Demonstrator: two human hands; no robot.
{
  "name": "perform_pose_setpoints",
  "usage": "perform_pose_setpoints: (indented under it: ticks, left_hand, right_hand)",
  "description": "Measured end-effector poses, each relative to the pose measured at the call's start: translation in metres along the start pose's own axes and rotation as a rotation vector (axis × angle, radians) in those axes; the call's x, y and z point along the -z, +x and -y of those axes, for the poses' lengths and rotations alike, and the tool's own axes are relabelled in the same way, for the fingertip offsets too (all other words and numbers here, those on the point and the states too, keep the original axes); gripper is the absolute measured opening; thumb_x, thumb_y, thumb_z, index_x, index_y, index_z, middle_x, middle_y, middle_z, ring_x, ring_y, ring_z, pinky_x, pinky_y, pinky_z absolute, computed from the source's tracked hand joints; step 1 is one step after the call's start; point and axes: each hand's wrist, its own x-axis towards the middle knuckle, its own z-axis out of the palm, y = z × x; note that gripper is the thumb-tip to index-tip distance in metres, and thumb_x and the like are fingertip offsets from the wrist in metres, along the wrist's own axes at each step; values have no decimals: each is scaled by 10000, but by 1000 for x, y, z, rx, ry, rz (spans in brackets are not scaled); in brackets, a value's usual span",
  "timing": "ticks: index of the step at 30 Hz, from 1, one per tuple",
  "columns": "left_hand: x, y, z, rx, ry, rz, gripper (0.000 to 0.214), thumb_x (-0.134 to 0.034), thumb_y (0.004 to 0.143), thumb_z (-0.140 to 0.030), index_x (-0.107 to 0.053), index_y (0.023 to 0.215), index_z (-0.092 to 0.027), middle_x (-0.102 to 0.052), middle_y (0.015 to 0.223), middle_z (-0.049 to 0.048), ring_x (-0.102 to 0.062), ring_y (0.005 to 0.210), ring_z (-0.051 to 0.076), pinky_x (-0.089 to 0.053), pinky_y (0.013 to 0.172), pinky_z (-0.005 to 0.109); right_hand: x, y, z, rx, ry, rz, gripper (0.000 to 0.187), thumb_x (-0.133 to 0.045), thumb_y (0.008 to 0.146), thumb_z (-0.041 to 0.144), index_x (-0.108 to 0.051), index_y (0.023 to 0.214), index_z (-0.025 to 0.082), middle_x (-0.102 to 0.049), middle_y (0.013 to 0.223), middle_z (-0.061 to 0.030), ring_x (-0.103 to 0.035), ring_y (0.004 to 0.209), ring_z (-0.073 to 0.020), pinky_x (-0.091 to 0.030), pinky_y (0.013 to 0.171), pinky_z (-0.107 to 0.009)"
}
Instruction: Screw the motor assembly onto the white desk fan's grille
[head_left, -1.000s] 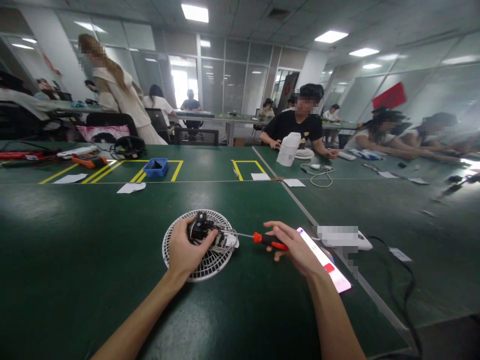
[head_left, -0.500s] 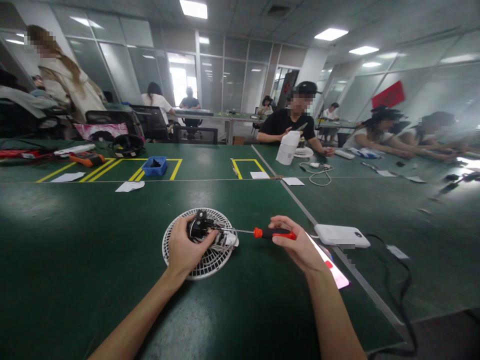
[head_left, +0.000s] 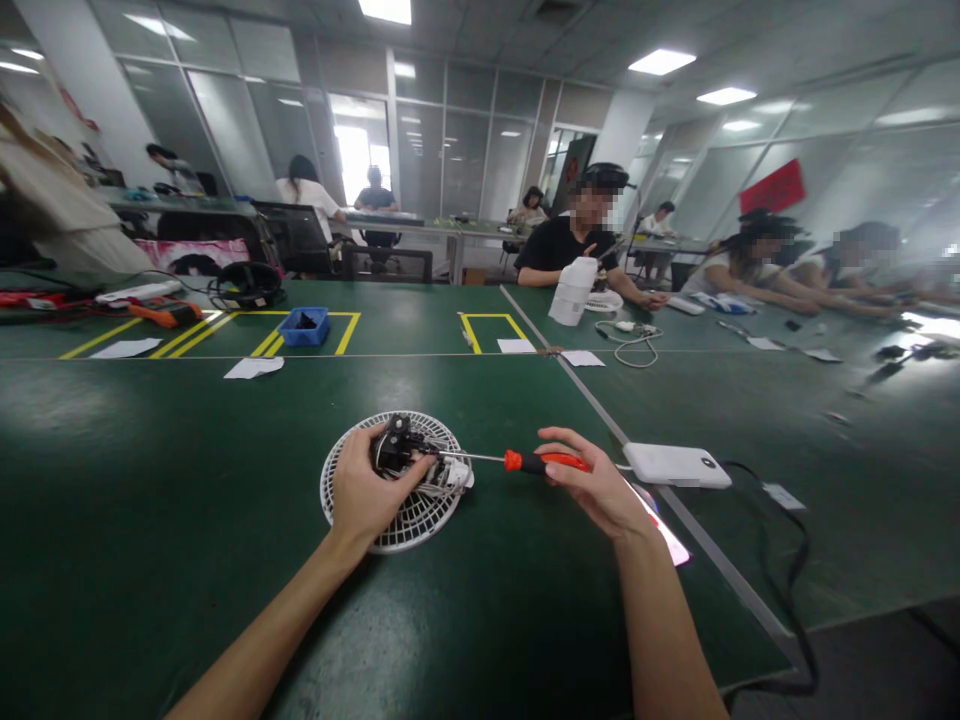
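Observation:
My left hand point(head_left: 367, 490) grips a black fan motor assembly point(head_left: 391, 445) that lies with its wires on a round white fan grille point(head_left: 420, 528). Its thumb points toward the tip of a screwdriver point(head_left: 529, 461). The screwdriver has a red and black handle and lies nearly level, its shaft reaching left into the motor assembly. Around the end of that handle the fingers of my right hand point(head_left: 589, 480) are closed. White wiring and a white part point(head_left: 456, 474) sit at the grille's right side. What exactly the screwdriver's tip touches is too small to tell.
Right of my right hand lie a white power bank point(head_left: 679, 466) with a black cable point(head_left: 802, 560) and a lit phone point(head_left: 671, 540). Farther back are a blue bin point(head_left: 304, 327), paper slips point(head_left: 255, 368) and yellow tape. A person point(head_left: 577, 235) sits opposite, by a white fan body point(head_left: 574, 292).
My hands, the screwdriver and the motor assembly keep nearly the same arrangement. The right-hand fingers have shifted slightly on the handle. At the far left, a standing person has moved farther left.

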Motion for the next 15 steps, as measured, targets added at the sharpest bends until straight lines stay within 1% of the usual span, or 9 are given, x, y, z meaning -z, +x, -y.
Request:
perform_pose_setpoints:
  ticks: [2, 3, 4, 6, 8, 9, 11, 13, 15]
  left_hand:
    - [-1, -1, 1, 3, 6, 3, 662, -840, 683, -610, -636, 1152, -190, -701, 1056, 84, -686, 979, 281, -554, 932, 467]
    - [-1, -1, 1, 5, 9, 6, 665, -839, 684, -613, -633, 1156, -193, -701, 1060, 83, -685, 986, 282, -554, 932, 467]
    - [-2, -2, 2, 6, 12, 6, 669, -838, 685, -617, -630, 1160, -195, -700, 1061, 82, -685, 991, 284, -555, 931, 467]
    - [-2, -2, 4, 4, 17, 6, 683, -834, 685, -629, -623, 1167, -193, -698, 1061, 83, -684, 998, 287, -556, 930, 467]
    - [-3, -2, 5, -2, 22, 3, 686, -830, 686, -637, -620, 1162, -189, -697, 1061, 86, -684, 993, 286, -558, 927, 468]
    - [-3, -2, 5, -7, 23, 1, 682, -828, 689, -638, -620, 1158, -188, -696, 1061, 87, -683, 991, 285, -558, 925, 467]
    - [-2, -2, 5, -14, 26, 3, 671, -824, 696, -636, -621, 1154, -189, -695, 1061, 87, -682, 987, 281, -560, 920, 464]
    - [-2, -2, 4, -15, 27, 4, 670, -824, 698, -635, -619, 1157, -191, -694, 1060, 83, -681, 988, 278, -559, 921, 463]
    - [-1, -2, 4, -14, 25, 4, 675, -824, 697, -638, -618, 1161, -193, -694, 1058, 82, -680, 988, 278, -559, 920, 465]
  right_hand:
    - [0, 0, -1, 51, 13, 4, 596, -972, 570, 264, -720, 1110, 244, -741, 1027, -24, -697, 912, -153, -556, 774, -224]
    - [-1, 0, -1, 49, 9, 2, 578, -964, 598, 299, -718, 1119, 244, -741, 1036, -32, -701, 935, -164, -563, 785, -234]
    - [-2, 1, -1, 20, -2, -5, 544, -935, 656, 373, -711, 1134, 241, -743, 1017, -44, -708, 898, -169, -572, 743, -242]
    - [-4, 1, -1, -99, -47, -19, 506, -786, 809, 548, -686, 1182, 221, -739, 899, -63, -686, 690, -158, -537, 554, -240]
    - [-4, 1, 0, -212, -104, -20, 533, -638, 898, 621, -658, 1224, 200, -700, 736, -49, -579, 486, -126, -405, 394, -212]
    - [-4, 1, 1, -234, -124, -14, 530, -626, 906, 611, -650, 1234, 196, -678, 687, -36, -536, 443, -115, -356, 367, -201]
    - [-1, 1, 1, -208, -131, 8, 501, -699, 868, 542, -649, 1232, 201, -661, 684, -16, -532, 458, -109, -360, 381, -198]
    - [3, 1, 1, -124, -102, 19, 502, -798, 788, 463, -668, 1204, 215, -670, 773, -11, -565, 529, -112, -427, 439, -216]
    - [5, 1, -1, -15, -76, 11, 527, -879, 690, 367, -693, 1163, 229, -686, 907, -17, -616, 655, -124, -506, 552, -240]
